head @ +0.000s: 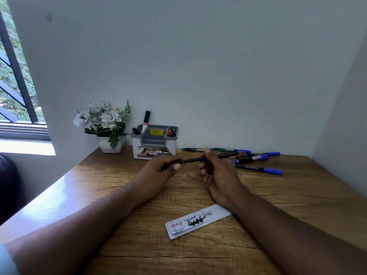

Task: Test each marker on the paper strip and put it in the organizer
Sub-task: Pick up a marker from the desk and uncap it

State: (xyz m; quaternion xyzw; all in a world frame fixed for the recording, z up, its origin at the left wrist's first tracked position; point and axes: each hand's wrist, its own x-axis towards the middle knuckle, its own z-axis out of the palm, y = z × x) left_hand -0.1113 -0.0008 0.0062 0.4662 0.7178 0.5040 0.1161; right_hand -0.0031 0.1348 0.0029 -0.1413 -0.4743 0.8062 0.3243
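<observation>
My right hand (217,175) holds a thin black marker (210,158) level above the desk, its tip pointing left. My left hand (158,171) is closed on the marker's black cap (171,164), right at the tip. The white paper strip (198,221) lies on the desk below my hands, covered with red, green and black scribbles. The grey-and-white organizer (155,143) stands at the back by the wall. It holds a tall black-capped marker, a black one at its left, and red and green ones at its right.
Several markers (256,159) with blue, green and red caps lie loose at the back right of the wooden desk (139,245). A white pot of artificial flowers (107,126) stands left of the organizer. Walls close in behind and on the right; a window is at left.
</observation>
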